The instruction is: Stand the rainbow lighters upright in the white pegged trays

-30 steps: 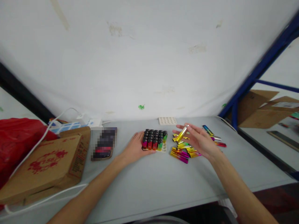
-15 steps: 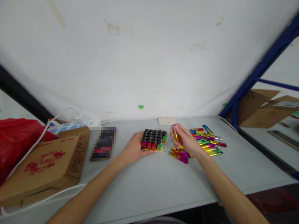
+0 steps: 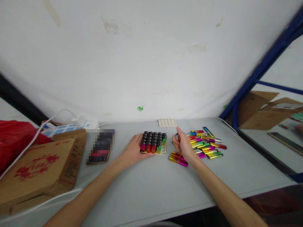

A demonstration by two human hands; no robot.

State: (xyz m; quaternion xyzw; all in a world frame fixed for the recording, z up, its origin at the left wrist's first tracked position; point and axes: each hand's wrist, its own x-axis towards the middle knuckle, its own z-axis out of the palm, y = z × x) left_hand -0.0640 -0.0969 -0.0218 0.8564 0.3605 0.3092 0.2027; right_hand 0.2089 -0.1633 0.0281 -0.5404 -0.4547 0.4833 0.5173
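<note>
My left hand [image 3: 133,147] is wrapped round the left side of a white tray [image 3: 163,151], its thumb along the near edge. Several black-topped lighters [image 3: 151,142] in pink, red and green stand upright in the tray, and a few holes at its near right corner show bare. My right hand [image 3: 182,143], thumb raised, is closed round a lighter [image 3: 176,135]; only its top shows clearly, the rest being hidden by the fingers. A pile of loose shiny lighters [image 3: 208,145] lies to the right of this hand, with a few more [image 3: 178,160] just below it.
A second white tray [image 3: 167,122] lies by the wall. On the left are a phone [image 3: 101,146], a brown cardboard box [image 3: 42,170], a red bag [image 3: 19,142] and white cables. A blue metal frame [image 3: 246,91] and an open carton [image 3: 262,110] stand at the right.
My right hand has turned so that its thumb points up, and the lighter in it is now mostly covered by the fingers. My left hand keeps its hold on the tray.
</note>
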